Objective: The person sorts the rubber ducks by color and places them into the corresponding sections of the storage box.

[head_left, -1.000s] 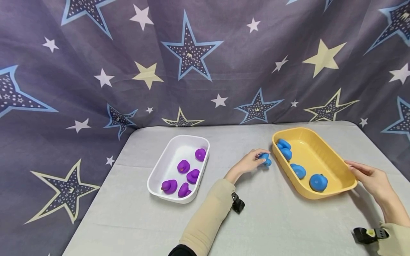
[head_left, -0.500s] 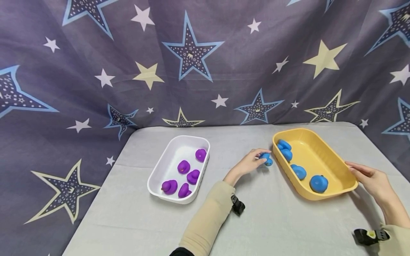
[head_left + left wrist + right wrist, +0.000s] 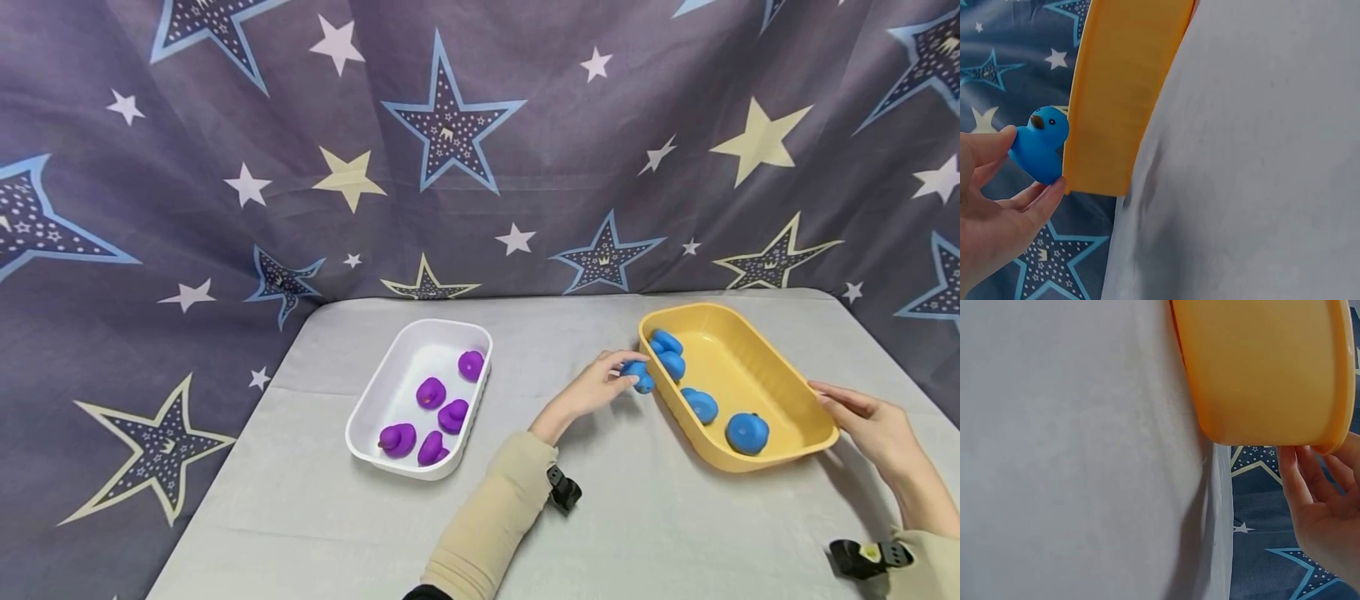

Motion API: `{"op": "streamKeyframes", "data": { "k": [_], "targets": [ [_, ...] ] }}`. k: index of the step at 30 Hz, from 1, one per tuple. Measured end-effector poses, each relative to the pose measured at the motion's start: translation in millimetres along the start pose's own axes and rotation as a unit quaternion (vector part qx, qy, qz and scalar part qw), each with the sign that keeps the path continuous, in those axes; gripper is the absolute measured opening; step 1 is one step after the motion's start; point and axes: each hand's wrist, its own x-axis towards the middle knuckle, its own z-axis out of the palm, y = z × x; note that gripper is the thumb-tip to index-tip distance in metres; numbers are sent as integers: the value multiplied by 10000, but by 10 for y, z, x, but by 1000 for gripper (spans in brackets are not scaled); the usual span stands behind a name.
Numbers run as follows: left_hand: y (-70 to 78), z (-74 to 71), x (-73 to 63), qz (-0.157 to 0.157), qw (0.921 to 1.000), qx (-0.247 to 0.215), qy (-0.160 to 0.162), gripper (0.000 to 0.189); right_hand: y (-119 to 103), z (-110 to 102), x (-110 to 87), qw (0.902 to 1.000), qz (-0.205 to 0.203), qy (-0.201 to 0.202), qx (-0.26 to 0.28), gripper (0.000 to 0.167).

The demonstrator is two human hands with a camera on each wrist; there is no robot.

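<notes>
My left hand point(image 3: 597, 386) pinches a blue rubber duck point(image 3: 638, 376) between thumb and fingers, close beside the left wall of the yellow tray point(image 3: 738, 354). In the left wrist view the duck point(image 3: 1041, 147) shows its dark beak and overlaps the rim of the tray point(image 3: 1100, 106). My right hand point(image 3: 873, 425) touches the tray's right outer side with its fingertips, near the front corner. From the right wrist view, extended fingers point(image 3: 1292, 481) meet the end of the tray point(image 3: 1266, 375), some partly hidden behind it. Several blue rubber ducks point(image 3: 747, 433) lie along the tray's left and front side.
A white tray point(image 3: 365, 400) with several purple rubber ducks point(image 3: 431, 392) stands on the left of the white-covered table point(image 3: 600, 533). Behind the table hangs a dark curtain point(image 3: 465, 225) with a star pattern. Each wrist wears a black band point(image 3: 562, 490).
My left hand has carried the blue duck a little to the right, right up to the yellow tray's left wall. My right hand keeps its place at the tray.
</notes>
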Motion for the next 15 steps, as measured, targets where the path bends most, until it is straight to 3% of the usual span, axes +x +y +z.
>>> {"op": "streamKeyframes", "data": {
  "k": [15],
  "targets": [
    [111,152,24,496,9984,-257,-50,35,-31,-16,-11,9999,134,-102,0,43]
  ]
}}
